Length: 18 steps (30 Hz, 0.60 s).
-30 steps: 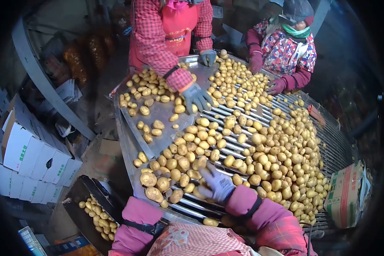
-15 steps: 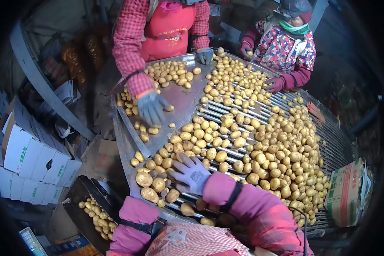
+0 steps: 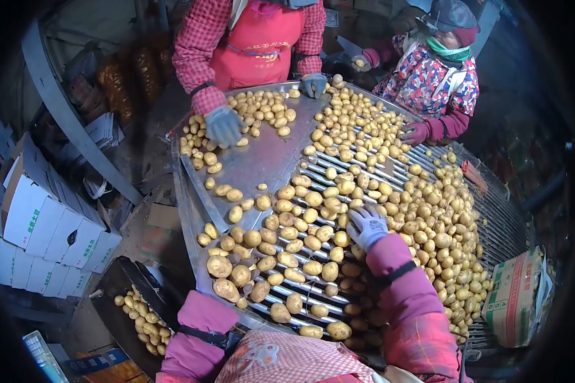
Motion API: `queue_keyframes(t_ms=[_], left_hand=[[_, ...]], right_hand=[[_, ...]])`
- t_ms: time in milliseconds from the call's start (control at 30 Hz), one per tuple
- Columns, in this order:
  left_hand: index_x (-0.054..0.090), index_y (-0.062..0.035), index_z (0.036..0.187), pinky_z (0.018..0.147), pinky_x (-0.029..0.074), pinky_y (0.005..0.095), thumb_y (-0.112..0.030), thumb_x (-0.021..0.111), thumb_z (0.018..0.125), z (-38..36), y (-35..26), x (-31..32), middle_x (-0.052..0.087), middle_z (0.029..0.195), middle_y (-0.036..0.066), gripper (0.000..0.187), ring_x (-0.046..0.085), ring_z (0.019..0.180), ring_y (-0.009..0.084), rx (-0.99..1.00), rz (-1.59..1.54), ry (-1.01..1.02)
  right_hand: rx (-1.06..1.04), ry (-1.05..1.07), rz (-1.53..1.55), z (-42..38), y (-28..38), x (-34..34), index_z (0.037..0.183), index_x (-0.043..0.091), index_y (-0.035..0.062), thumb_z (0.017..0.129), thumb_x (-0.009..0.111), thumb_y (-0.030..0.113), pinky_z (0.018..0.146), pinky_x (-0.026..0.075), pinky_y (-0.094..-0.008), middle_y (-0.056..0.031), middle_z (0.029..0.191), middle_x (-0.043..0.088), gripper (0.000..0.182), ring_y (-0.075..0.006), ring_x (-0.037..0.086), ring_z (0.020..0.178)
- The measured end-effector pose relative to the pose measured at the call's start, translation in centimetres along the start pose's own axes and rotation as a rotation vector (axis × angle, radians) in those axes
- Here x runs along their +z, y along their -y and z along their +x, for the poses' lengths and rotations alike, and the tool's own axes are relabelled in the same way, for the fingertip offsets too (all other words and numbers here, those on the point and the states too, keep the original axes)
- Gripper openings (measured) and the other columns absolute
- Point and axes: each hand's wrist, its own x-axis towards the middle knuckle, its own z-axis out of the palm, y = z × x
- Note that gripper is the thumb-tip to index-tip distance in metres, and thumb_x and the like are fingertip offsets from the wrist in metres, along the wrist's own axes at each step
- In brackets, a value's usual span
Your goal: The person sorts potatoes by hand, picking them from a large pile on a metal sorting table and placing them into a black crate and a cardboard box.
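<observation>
My right hand, in a pale glove, rests over potatoes at the left edge of the large heap. Its fingers are spread and curve down against a few potatoes; no firm hold shows. Under it run the metal rollers of a sorting table, with loose potatoes scattered on them. Of my left arm only the pink sleeve appears, low beside my checked apron; the hand itself is hidden. Larger potatoes lie at the table's near left corner.
Opposite, a person's grey-gloved hand touches potatoes on the metal plate. Another person's dark red glove rests at the far right edge. White cartons stand left, a potato-filled bin below, a printed box right.
My right hand has moved right and away from me across the rollers, and potatoes have shifted. The person opposite has drawn a hand back with potatoes; the other person has lifted one hand outward.
</observation>
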Motion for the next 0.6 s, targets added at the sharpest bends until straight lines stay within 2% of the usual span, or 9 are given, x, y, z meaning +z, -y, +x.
queue_keyframes(t_ms=[67, 100, 167, 200, 233, 267, 400, 433, 600], left_hand=[[0.054, -0.0083, 0.107, 0.059, 0.053, 0.0316, -0.036, 0.045, 0.092, 0.0, 0.3, 0.2, 0.058, 0.093, 0.006, 0.032, 0.062, 0.078, 0.0193, 0.015, -0.026, -0.004], [0.054, -0.0081, 0.106, 0.060, 0.053, 0.0319, -0.035, 0.046, 0.092, -0.1, 0.4, 0.3, 0.058, 0.093, 0.006, 0.032, 0.062, 0.079, 0.0192, 0.031, -0.051, -0.007], [0.054, -0.0084, 0.106, 0.061, 0.053, 0.0320, -0.035, 0.046, 0.092, -0.5, -0.3, 0.8, 0.058, 0.093, 0.006, 0.032, 0.061, 0.079, 0.0193, 0.002, -0.013, -0.001], [0.054, -0.0086, 0.106, 0.062, 0.053, 0.0320, -0.036, 0.046, 0.091, -0.7, -0.9, 1.2, 0.058, 0.094, 0.007, 0.032, 0.061, 0.079, 0.0194, -0.023, 0.022, 0.010], [0.054, -0.0086, 0.106, 0.062, 0.053, 0.0320, -0.036, 0.046, 0.091, -1.1, -1.2, 2.0, 0.058, 0.094, 0.007, 0.032, 0.061, 0.079, 0.0194, -0.020, 0.025, 0.008], [0.054, -0.0089, 0.105, 0.061, 0.053, 0.0317, -0.035, 0.047, 0.091, -1.5, -1.2, 3.0, 0.058, 0.092, 0.006, 0.030, 0.061, 0.078, 0.0194, -0.004, -0.006, -0.013], [0.053, -0.0100, 0.102, 0.057, 0.051, 0.0308, -0.033, 0.048, 0.091, -0.3, -0.2, 1.0, 0.056, 0.086, 0.005, 0.026, 0.060, 0.073, 0.0188, 0.014, -0.007, 0.011], [0.053, -0.0108, 0.099, 0.055, 0.050, 0.0303, -0.032, 0.049, 0.090, -0.6, -0.3, 1.2, 0.055, 0.083, 0.004, 0.023, 0.059, 0.070, 0.0180, -0.003, -0.021, -0.069], [0.053, -0.0119, 0.106, 0.061, 0.052, 0.0332, -0.046, 0.047, 0.091, -1.3, -0.2, 0.3, 0.058, 0.091, 0.006, 0.038, 0.061, 0.078, 0.0200, -0.023, -0.030, -0.126]], right_hand=[[0.163, -0.070, 0.137, -0.9, 1.9, -0.9, 0.112, 0.060, 0.0119, 0.081, 0.059, 0.034, 0.093, 0.038, -0.0475, -0.0138, 0.115, 0.058, 0.037, -0.0327, 0.052, 0.111], [0.003, -0.163, 0.189, -0.4, 4.0, -2.4, 0.102, 0.059, 0.0094, 0.079, 0.060, 0.028, 0.083, 0.042, -0.0466, -0.0140, 0.102, 0.059, 0.029, -0.0339, 0.055, 0.097], [-0.230, -0.097, 0.365, 0.0, 8.9, -4.2, 0.094, 0.057, 0.0070, 0.079, 0.059, 0.025, 0.070, 0.045, -0.0446, -0.0141, 0.088, 0.057, 0.023, -0.0342, 0.056, 0.082], [-0.393, -0.038, 0.474, -0.1, 10.9, -2.9, 0.099, 0.057, 0.0077, 0.079, 0.059, 0.026, 0.073, 0.044, -0.0462, -0.0137, 0.090, 0.056, 0.027, -0.0339, 0.055, 0.085], [-0.461, 0.138, 0.463, -1.0, 12.6, -2.2, 0.109, 0.057, 0.0079, 0.081, 0.061, 0.032, 0.088, 0.044, -0.0464, -0.0168, 0.113, 0.056, 0.037, -0.0369, 0.054, 0.102], [-0.597, -0.006, 0.380, -2.4, 14.0, -0.8, 0.112, 0.057, 0.0100, 0.082, 0.061, 0.034, 0.091, 0.043, -0.0463, -0.0162, 0.121, 0.052, 0.039, -0.0361, 0.052, 0.109], [-0.568, 0.058, 0.396, -2.0, 10.9, 0.0, 0.119, 0.053, 0.0126, 0.081, 0.062, 0.029, 0.094, 0.040, -0.0512, -0.0154, 0.129, 0.048, 0.042, -0.0373, 0.047, 0.117], [-0.452, 0.208, 0.420, -2.6, 9.8, -1.8, 0.118, 0.054, 0.0126, 0.081, 0.064, 0.028, 0.095, 0.039, -0.0511, -0.0143, 0.130, 0.047, 0.041, -0.0359, 0.047, 0.117], [-0.242, 0.083, 0.166, -6.4, 6.3, -2.0, 0.106, 0.061, 0.0122, 0.078, 0.067, 0.034, 0.094, 0.039, -0.0492, -0.0092, 0.112, 0.060, 0.036, -0.0337, 0.050, 0.114]])
